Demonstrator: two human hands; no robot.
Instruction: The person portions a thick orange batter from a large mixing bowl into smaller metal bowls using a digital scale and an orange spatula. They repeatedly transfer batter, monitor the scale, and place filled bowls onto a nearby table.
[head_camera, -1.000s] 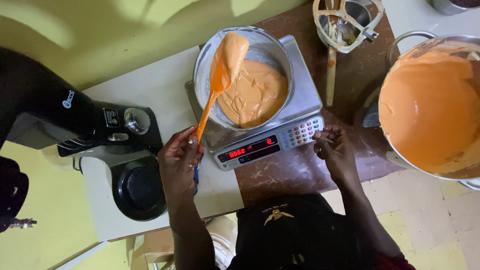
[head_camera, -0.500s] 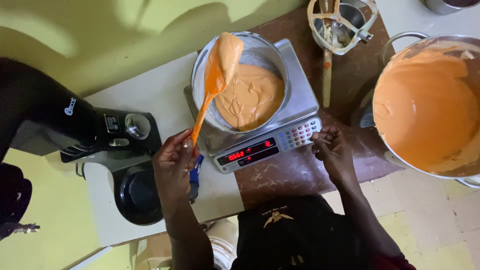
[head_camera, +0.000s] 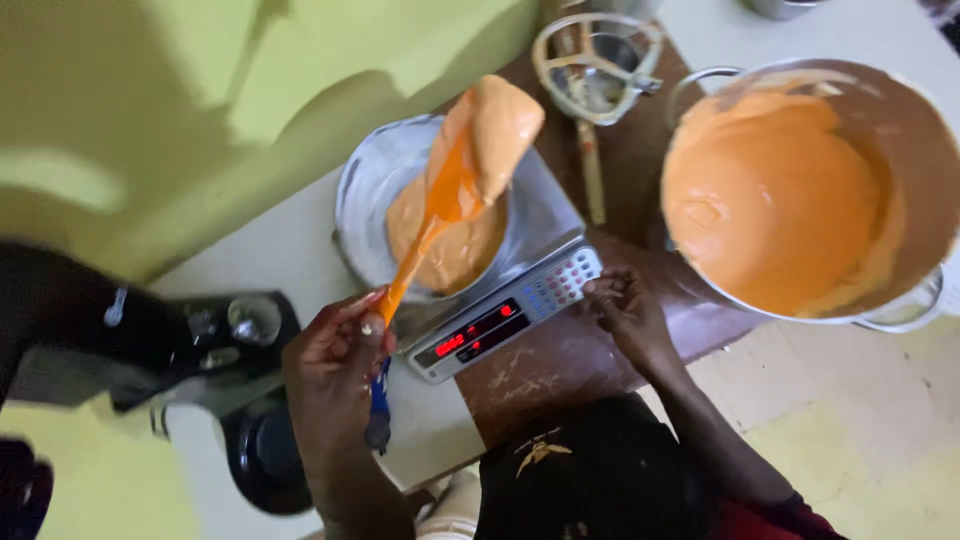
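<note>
Yellow-green wall (head_camera: 250, 90) crossed by soft shadows; white counter (head_camera: 270, 250); brown wooden table (head_camera: 560, 360); pale tiled floor (head_camera: 860, 420).

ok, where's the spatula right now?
Head view, left of centre: the left hand holds the spatula, its battered blade raised over the pan on the scale.

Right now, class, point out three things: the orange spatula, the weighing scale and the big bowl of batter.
orange spatula (head_camera: 440, 205): head view, on its blade.
weighing scale (head_camera: 480, 335): head view, on its red display.
big bowl of batter (head_camera: 905, 120): head view, on its inner wall.
</note>
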